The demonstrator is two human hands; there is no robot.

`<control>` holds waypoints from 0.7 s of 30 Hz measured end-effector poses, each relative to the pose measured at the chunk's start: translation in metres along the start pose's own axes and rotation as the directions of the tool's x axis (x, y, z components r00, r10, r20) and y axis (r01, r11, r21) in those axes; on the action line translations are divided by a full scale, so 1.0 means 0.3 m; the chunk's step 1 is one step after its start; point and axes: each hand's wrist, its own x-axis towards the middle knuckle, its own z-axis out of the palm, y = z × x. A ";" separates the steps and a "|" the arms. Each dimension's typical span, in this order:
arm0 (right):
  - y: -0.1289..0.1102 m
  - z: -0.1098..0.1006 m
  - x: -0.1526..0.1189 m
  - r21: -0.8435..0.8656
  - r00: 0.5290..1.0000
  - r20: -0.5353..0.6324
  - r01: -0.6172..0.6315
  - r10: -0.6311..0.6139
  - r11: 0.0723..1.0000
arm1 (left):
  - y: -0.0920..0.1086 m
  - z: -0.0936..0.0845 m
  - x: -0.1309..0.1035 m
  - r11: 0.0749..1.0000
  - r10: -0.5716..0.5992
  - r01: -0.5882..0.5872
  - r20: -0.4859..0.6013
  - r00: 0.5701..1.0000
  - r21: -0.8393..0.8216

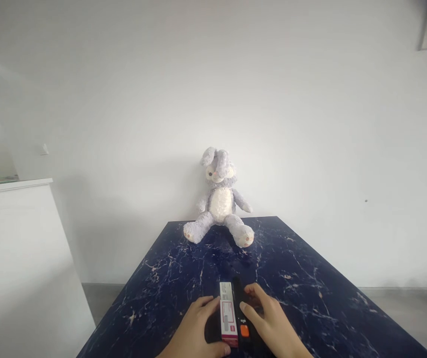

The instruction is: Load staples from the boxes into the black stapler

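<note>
A slim white box with red print and a red near end point(228, 314) lies lengthwise in front of me. My left hand point(199, 325) is curved around its left side, fingertips on its left edge and thumb at its near end. Along the box's right side is a long black object with an orange square point(244, 330); its exact kind I cannot make out. My right hand point(267, 318) grips this black object from the right, thumb on top and fingers bent over its far right side. The near end of the black object is partly hidden by my right hand.
The dark blue marbled table point(176, 268) narrows towards a white wall point(310, 124). A grey and white plush rabbit point(220, 204) sits at the table's far edge against the wall. A white cabinet point(19, 248) stands to the left.
</note>
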 end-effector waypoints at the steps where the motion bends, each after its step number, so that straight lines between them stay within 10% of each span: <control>1: 0.000 0.000 0.001 0.001 1.000 -0.003 -0.001 0.001 1.000 | 0.002 0.000 -0.001 1.000 -0.006 0.006 -0.001 1.000 0.004; 21: 0.013 0.012 -0.001 0.016 0.998 -0.024 -0.050 0.050 0.999 | 0.031 -0.025 -0.010 1.000 0.006 -0.006 0.006 1.000 0.001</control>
